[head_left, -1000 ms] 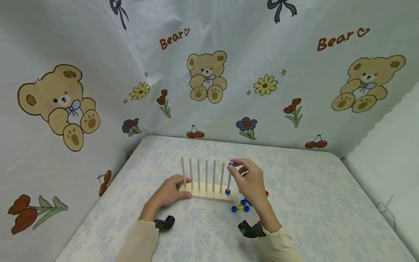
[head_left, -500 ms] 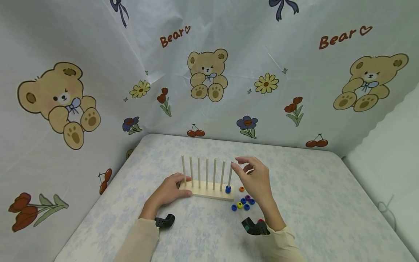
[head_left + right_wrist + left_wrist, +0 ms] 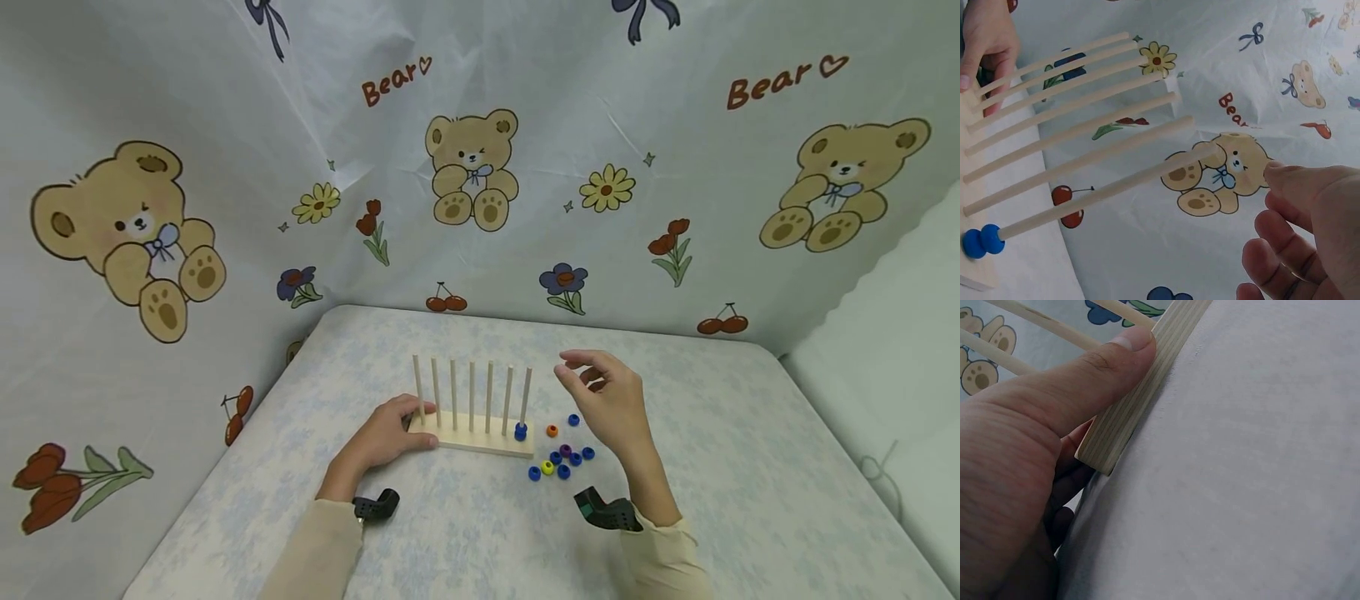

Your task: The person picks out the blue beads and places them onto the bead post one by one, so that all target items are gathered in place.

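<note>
A pale wooden pegboard with several upright rods stands on the table. Two blue beads sit stacked at the foot of its rightmost rod. My left hand grips the board's left end, thumb along the front edge and fingers behind; in the left wrist view the thumb lies on the board's wooden edge. To the right of the rods my right hand hangs in the air with loosely bent fingers and nothing between them. Below it lie loose beads: several blue, one yellow bead, one purple bead and one orange bead.
The table has a pale mottled cover. Behind and to the left hangs a white cloth printed with bears and flowers. A thin white cord lies past the table's right edge.
The second blue bead has dropped from the top of the rightmost rod onto the first. My right hand has let go and moved right, away from the rod. The left hand keeps its grip.
</note>
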### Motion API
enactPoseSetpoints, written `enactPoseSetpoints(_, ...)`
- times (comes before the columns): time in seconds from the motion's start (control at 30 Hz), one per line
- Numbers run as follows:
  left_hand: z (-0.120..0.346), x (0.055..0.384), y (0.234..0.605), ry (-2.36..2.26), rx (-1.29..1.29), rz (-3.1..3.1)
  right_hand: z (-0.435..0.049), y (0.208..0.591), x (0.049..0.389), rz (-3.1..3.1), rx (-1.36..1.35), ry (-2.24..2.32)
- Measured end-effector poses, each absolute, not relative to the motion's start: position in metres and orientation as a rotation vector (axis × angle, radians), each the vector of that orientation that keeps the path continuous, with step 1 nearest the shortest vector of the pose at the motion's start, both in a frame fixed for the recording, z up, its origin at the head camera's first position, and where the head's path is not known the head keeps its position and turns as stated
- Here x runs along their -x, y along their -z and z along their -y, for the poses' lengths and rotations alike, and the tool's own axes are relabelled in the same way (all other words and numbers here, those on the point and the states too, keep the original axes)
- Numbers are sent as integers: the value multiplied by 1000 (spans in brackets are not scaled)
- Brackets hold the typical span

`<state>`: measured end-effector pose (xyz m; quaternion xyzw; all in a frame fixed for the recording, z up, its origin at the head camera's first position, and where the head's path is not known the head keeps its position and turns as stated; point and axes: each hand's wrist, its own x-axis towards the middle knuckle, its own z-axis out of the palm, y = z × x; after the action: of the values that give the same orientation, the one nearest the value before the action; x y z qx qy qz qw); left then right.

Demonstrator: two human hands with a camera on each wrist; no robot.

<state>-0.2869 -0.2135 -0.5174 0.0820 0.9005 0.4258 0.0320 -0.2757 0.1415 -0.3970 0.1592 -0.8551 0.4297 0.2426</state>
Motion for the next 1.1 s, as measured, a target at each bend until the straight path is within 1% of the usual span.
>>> enactPoseSetpoints(0.23,213,284,518,-1335,-235,-2758,-158,393,274,2405,-417,-1162)
enactPoseSetpoints(0.43,215,285,519,-1342,-246,-2760,-166,397,281,2432,-447,-1103)
enactPoseSetpoints(0.67,214,283,518,-1347,-243,-2754,-178,411,292,2536,-437,-1062)
enactPoseSetpoints(1.1,213,284,518,-1333,-283,-2768,-187,429,300,2706,-369,-1096)
